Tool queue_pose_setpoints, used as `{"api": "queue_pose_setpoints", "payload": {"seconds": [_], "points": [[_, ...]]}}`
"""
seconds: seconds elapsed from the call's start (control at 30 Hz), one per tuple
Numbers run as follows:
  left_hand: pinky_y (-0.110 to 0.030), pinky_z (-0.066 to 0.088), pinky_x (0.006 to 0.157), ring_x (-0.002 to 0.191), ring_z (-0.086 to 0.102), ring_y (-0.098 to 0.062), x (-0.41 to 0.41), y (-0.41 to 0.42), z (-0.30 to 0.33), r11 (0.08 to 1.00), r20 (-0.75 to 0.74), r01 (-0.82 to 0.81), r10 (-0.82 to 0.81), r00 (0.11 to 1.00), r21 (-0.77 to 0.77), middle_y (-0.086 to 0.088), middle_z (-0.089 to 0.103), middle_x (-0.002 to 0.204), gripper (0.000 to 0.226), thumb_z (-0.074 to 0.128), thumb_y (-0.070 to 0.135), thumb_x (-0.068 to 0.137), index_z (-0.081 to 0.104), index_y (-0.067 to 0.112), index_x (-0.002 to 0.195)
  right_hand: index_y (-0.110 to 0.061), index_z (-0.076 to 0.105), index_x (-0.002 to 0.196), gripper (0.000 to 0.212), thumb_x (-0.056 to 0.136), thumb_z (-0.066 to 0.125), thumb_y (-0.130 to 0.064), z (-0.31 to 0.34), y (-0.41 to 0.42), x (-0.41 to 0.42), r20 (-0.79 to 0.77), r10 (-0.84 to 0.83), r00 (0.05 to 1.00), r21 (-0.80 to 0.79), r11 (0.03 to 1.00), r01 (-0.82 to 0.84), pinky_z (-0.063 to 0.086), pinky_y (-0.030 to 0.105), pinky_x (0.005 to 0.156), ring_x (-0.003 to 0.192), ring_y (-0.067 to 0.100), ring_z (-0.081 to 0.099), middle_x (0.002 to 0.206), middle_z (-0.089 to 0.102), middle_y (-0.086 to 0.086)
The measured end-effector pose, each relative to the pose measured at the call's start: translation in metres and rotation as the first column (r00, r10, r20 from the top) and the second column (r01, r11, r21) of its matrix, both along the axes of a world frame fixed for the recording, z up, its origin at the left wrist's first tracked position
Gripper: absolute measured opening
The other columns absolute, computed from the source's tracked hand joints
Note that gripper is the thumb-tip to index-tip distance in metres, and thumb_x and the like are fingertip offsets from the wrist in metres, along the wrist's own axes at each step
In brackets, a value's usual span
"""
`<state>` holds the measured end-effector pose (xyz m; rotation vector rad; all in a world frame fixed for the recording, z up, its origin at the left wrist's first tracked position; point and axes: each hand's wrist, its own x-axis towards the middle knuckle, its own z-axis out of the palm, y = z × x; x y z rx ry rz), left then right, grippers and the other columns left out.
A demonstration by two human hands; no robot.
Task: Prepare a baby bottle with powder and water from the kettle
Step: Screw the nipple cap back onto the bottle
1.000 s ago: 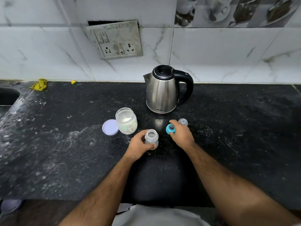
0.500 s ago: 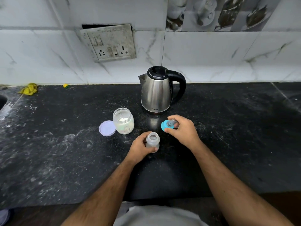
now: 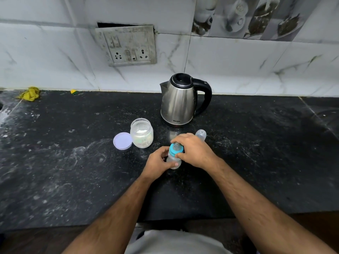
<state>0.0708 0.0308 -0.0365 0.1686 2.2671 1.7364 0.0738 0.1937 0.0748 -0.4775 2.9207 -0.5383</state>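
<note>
A small clear baby bottle (image 3: 173,160) stands on the black counter (image 3: 73,162), gripped around its body by my left hand (image 3: 157,163). My right hand (image 3: 195,150) holds the blue ring with the teat (image 3: 175,149) on top of the bottle's neck. The clear bottle cap (image 3: 200,135) stands just behind my right hand. An open jar of white powder (image 3: 141,132) sits to the left, its lilac lid (image 3: 122,140) lying flat beside it. The steel kettle (image 3: 178,101) with black handle stands behind, lid closed.
A switch and socket plate (image 3: 128,45) hangs on the marble wall. A yellow cloth (image 3: 29,93) and a small yellow scrap (image 3: 73,91) lie at the counter's back left. The counter's front edge runs near my body.
My right hand picked the blue teat ring up from the counter and brought it left onto the bottle's neck. My left hand kept hold of the bottle.
</note>
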Motion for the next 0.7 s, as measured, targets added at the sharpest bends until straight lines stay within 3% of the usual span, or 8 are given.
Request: {"api": "queue_pose_setpoints", "payload": {"seconds": [0.33, 0.53, 0.7], "points": [[-0.002, 0.042, 0.082, 0.1, 0.063, 0.009, -0.001, -0.002, -0.001, 1.0, -0.006, 0.015, -0.015, 1.0, -0.003, 0.019, 0.072, 0.102, 0.052, 0.089, 0.017, 0.066, 0.063, 0.04, 0.104, -0.025, 0.06, 0.121, 0.042, 0.081, 0.073, -0.024, -0.01, -0.004, 0.0, 0.007, -0.036, 0.999, 0.072, 0.997, 0.036, 0.051, 0.041, 0.091, 0.115, 0.016, 0.053, 0.122, 0.063, -0.006], [-0.003, 0.043, 0.081, 0.098, 0.065, 0.008, 0.0, -0.003, -0.001, 1.0, -0.013, 0.02, -0.019, 1.0, 0.023, 0.021, 0.073, 0.1, 0.051, 0.089, 0.015, 0.066, 0.064, 0.035, 0.105, -0.025, 0.061, 0.114, 0.037, 0.079, 0.072, -0.026, -0.014, -0.004, -0.003, -0.002, -0.027, 1.0, 0.092, 0.995, 0.027, 0.053, 0.04, 0.084, 0.109, 0.016, 0.055, 0.116, 0.064, -0.007], [-0.012, 0.049, 0.086, 0.099, 0.068, -0.001, -0.002, -0.003, -0.004, 0.999, -0.008, 0.021, -0.021, 1.0, 0.04, 0.01, 0.075, 0.103, 0.052, 0.09, 0.014, 0.066, 0.066, 0.023, 0.111, -0.023, 0.062, 0.108, 0.035, 0.077, 0.075, -0.034, -0.017, -0.006, -0.006, -0.022, -0.074, 0.997, 0.081, 0.994, 0.076, 0.046, 0.031, 0.072, 0.101, 0.016, 0.058, 0.109, 0.063, -0.006]]}}
